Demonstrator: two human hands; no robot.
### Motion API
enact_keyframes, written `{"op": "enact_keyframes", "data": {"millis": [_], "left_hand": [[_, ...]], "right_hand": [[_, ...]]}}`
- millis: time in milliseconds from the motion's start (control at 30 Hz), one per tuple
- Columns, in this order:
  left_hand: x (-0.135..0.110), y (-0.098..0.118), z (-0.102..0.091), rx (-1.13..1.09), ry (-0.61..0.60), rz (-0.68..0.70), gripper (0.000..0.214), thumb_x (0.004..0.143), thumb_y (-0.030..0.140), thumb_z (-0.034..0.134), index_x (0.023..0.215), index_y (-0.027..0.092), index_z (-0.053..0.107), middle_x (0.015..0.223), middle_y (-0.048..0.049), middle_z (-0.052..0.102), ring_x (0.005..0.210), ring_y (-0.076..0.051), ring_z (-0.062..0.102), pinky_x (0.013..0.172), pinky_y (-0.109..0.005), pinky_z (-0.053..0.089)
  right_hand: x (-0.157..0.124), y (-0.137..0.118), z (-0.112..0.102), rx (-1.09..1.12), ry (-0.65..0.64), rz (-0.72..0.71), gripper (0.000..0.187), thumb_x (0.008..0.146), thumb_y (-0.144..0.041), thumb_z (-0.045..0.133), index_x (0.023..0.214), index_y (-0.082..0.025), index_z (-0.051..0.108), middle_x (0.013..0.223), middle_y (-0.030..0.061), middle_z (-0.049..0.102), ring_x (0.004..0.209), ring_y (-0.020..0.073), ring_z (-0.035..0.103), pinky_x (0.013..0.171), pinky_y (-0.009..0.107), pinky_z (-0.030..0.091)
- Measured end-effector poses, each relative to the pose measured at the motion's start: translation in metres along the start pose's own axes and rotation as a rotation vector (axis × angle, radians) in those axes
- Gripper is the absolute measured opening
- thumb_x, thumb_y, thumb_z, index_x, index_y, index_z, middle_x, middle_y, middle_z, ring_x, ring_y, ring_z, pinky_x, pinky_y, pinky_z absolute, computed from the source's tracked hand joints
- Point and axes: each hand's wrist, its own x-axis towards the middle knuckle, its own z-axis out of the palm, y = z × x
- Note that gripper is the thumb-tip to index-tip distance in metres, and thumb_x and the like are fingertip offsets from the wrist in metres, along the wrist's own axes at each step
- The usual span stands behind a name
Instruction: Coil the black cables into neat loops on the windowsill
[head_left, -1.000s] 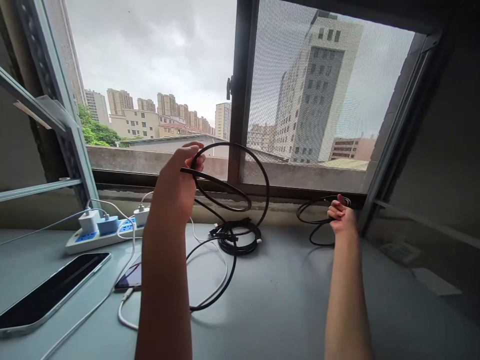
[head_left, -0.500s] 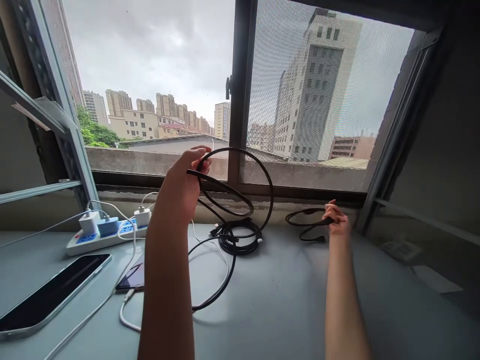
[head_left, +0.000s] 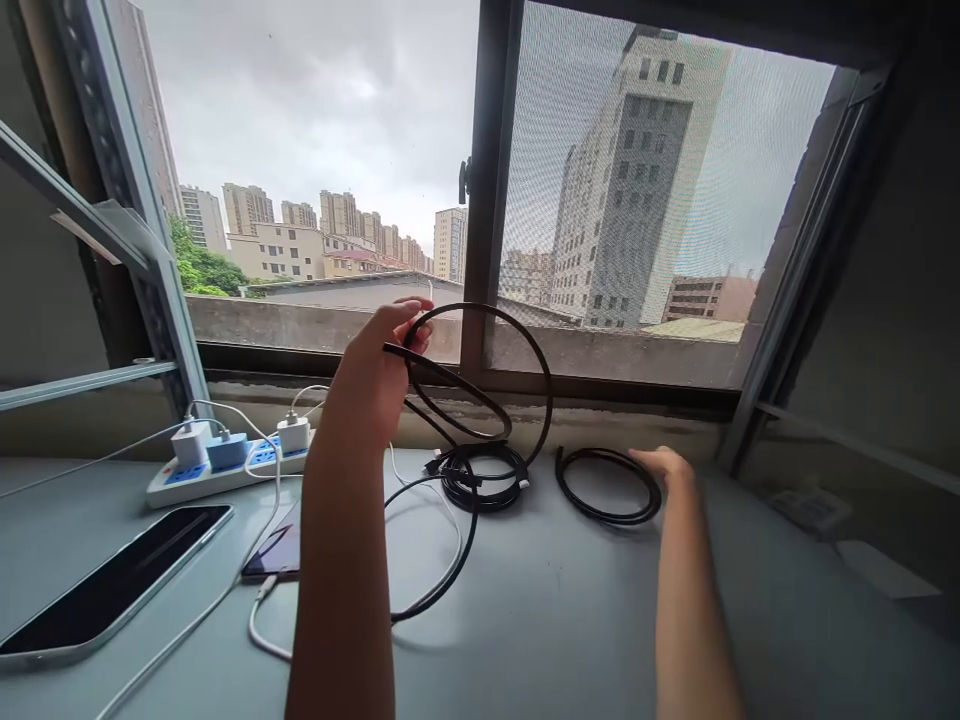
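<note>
My left hand [head_left: 386,355] is raised near the window sill, its fingers closed round a thick black cable [head_left: 546,385] that hangs in wide loops. Part of this cable runs down to the table. A second black cable lies coiled [head_left: 487,502] on the table below, with connector ends showing. At the right, my right hand [head_left: 667,468] is on the far right edge of another coiled black cable [head_left: 607,520], which lies nearly flat on the table. One finger or the thumb points left over the ring; the other fingers are mostly hidden.
On the left stands a white power strip [head_left: 169,492] with several chargers and white cords [head_left: 279,490]. A large phone [head_left: 112,585] lies in front of it, and another phone [head_left: 274,555] is partly behind my left forearm. A window frame [head_left: 484,200] rises behind the grey table [head_left: 540,620].
My right hand has lowered, and the twisted black cable in it now rests as a round coil on the table. The left hand keeps its hold. The view has shifted slightly.
</note>
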Motion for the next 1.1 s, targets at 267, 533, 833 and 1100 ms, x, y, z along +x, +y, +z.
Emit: {"op": "enact_keyframes", "data": {"millis": [267,533,833,1100], "left_hand": [[-0.007,-0.008,0.015,0.178,-0.116,-0.132,0.015,0.076,0.034,0.063,0.074,0.019,0.065,0.07,-0.0037,0.046,0.068,-0.018,0.045,0.068,-0.031,0.038],[-0.012,-0.01,0.025,0.129,-0.121,-0.185,0.012,0.078,0.033,0.064,0.074,0.021,0.066,0.076,-0.0039,0.052,0.075,-0.018,0.051,0.074,-0.031,0.041],[-0.009,0.0,0.014,0.21,-0.124,-0.176,0.041,0.084,0.06,0.053,0.095,0.023,0.07,0.107,-0.0096,0.062,0.111,-0.028,0.053,0.087,-0.035,0.047],[-0.02,-0.009,0.032,0.346,-0.204,-0.1,0.055,0.083,0.075,0.046,0.096,0.027,0.069,0.102,-0.0097,0.062,0.112,-0.033,0.052,0.085,-0.041,0.049]], "right_hand": [[-0.061,-0.127,-0.029,0.498,-0.277,-0.354,0.062,0.087,-0.069,0.033,0.117,-0.024,0.063,0.112,0.0082,0.067,0.106,0.0211,0.062,0.085,0.031,0.052],[-0.123,-0.189,0.006,0.537,-0.532,-0.46,0.039,0.073,-0.051,0.073,0.095,-0.02,0.069,0.07,-0.0008,0.064,0.055,0.0087,0.06,0.044,0.016,0.043],[-0.117,-0.187,-0.015,0.867,-0.41,-0.281,0.035,0.071,-0.051,0.071,0.086,-0.022,0.057,0.056,-0.0069,0.048,0.033,0.0023,0.034,0.028,0.016,0.006],[-0.148,-0.197,-0.003,0.546,-0.474,-0.536,0.045,0.067,-0.05,0.076,0.101,-0.023,0.064,0.08,-0.0002,0.059,0.047,0.0043,0.044,0.035,0.016,0.027]]}}
